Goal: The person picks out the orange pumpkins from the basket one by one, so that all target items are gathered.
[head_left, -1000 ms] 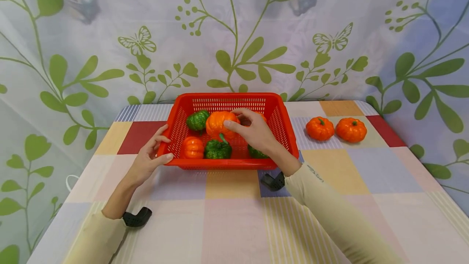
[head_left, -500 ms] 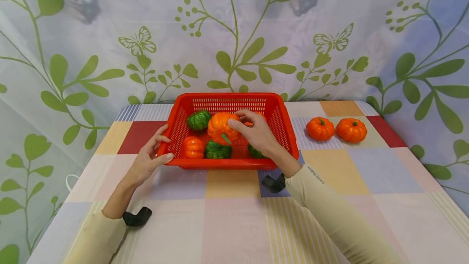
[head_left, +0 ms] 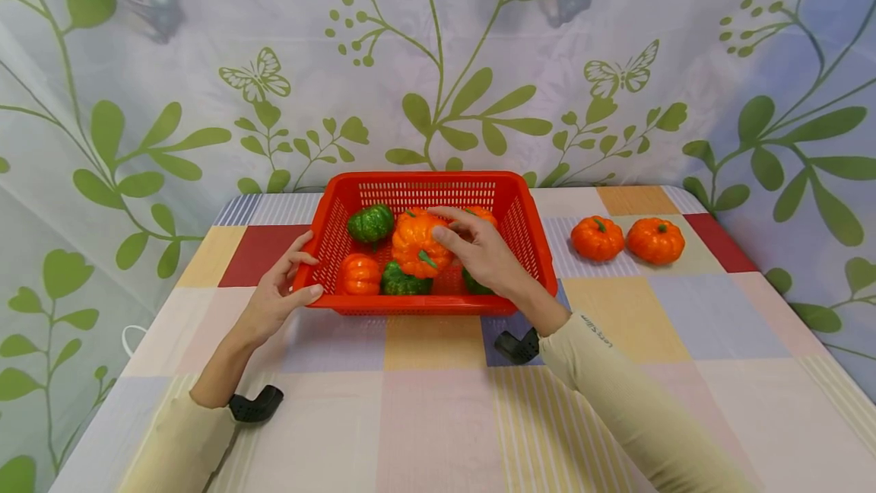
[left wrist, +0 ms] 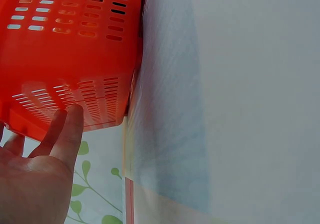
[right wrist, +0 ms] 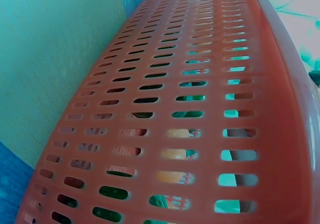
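My right hand [head_left: 479,249] pinches an orange toy pumpkin [head_left: 414,238] with thumb and fingers, above the inside of a red plastic basket [head_left: 438,306]. The pumpkin's green stem faces toward me. My left hand [head_left: 277,295] holds the basket's front left corner, its thumb at the front rim and fingers at the left rim. In the left wrist view, fingers of the left hand [left wrist: 37,184] touch the slotted wall. Inside the basket lie a green pumpkin [head_left: 370,224], an orange one [head_left: 360,275], and another green one [head_left: 404,280] partly hidden below the held pumpkin.
Another orange pumpkin [head_left: 481,214] and a green one [head_left: 474,283] sit in the basket's right side, partly covered by my right hand. Two orange pumpkins, one left [head_left: 597,239] and one right [head_left: 655,241], rest on the checked tablecloth [head_left: 438,417]. A leaf-patterned curtain [head_left: 438,59] hangs behind.
The held pumpkin has turned so its stem points down toward me, and it has shifted slightly right and nearer with my right hand. My left hand keeps its place.
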